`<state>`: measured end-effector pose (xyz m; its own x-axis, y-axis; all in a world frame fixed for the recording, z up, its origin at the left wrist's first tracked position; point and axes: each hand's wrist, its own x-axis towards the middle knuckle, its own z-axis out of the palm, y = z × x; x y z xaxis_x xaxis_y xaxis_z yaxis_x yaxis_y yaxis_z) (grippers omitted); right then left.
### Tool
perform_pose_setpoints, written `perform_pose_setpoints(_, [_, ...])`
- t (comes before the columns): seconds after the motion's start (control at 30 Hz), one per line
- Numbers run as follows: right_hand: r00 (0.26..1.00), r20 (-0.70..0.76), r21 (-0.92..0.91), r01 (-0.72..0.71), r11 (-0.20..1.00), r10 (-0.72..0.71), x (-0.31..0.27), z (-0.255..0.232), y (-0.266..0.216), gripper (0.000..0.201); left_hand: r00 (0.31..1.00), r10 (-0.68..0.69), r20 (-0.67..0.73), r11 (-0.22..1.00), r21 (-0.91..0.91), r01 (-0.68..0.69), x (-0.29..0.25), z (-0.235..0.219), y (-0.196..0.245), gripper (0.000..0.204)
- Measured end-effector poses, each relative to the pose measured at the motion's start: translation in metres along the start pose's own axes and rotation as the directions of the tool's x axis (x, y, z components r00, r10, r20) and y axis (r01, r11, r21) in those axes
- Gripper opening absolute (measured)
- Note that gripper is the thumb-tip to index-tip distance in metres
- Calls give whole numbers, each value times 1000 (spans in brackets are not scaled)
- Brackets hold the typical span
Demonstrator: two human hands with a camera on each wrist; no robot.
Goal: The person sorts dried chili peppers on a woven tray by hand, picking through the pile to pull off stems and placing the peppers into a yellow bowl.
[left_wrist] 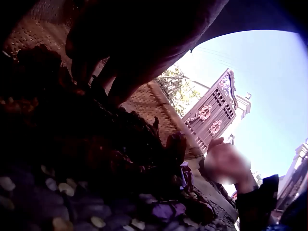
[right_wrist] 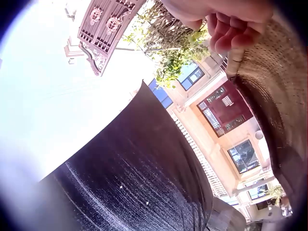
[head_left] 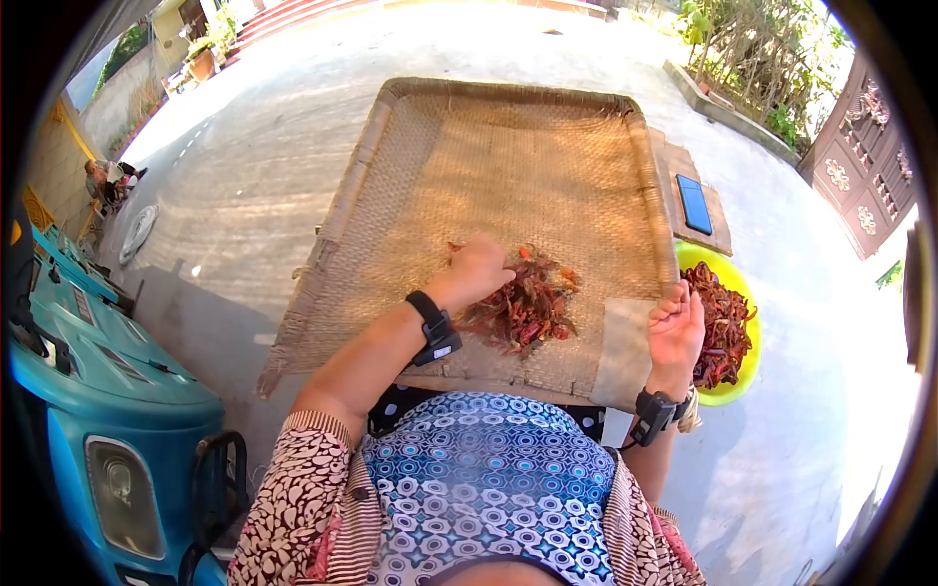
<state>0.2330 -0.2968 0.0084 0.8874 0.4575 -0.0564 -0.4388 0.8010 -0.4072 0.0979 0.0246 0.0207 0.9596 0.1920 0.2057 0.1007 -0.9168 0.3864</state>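
A small pile of dried red chili peppers [head_left: 528, 313] lies on a large woven bamboo tray [head_left: 528, 156], near its front edge. My left hand [head_left: 473, 273] reaches over the pile's left side, fingers pointing down. In the dark left wrist view, the left hand's fingers [left_wrist: 118, 89] come down right at the chilies [left_wrist: 130, 130]; I cannot tell whether they grip any. The right hand [head_left: 677, 327] is raised at the tray's right edge, palm up, fingers loosely curled, holding nothing. Beside it stands a yellow-green basin [head_left: 725, 393] full of dark red dried chilies [head_left: 721, 327].
A blue phone [head_left: 694, 204] lies on cardboard [head_left: 721, 237] right of the tray. Another flat piece of cardboard [head_left: 625, 342] sits at the tray's front right corner. To the left stands a teal vehicle [head_left: 127, 391]. A planted bed [head_left: 733, 112] and a gate [head_left: 865, 166] are farther off.
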Motion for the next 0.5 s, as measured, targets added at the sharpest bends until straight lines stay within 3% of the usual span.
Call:
perform_pose_setpoints(0.23, [998, -61, -344, -51, 938, 32, -16, 35, 46, 18, 987, -18, 162, 977, -207, 52, -7, -8, 10, 16])
perform_pose_setpoints(0.33, [1000, -17, -532, -26, 846, 20, -29, 57, 61, 16, 996, 80, 29, 984, -161, -74, -17, -6, 9, 21])
perform_pose_setpoints(0.43, [998, 20, -695, -34, 718, 66, -30, 61, 74, 16, 996, -24, 86, 950, -307, 50, -22, -19, 21, 24])
perform_pose_setpoints(0.5, [988, 90, -772, -12, 636, 128, -30, 63, 82, 16, 999, 42, -12, 951, -306, -44, -23, -21, 26, 22])
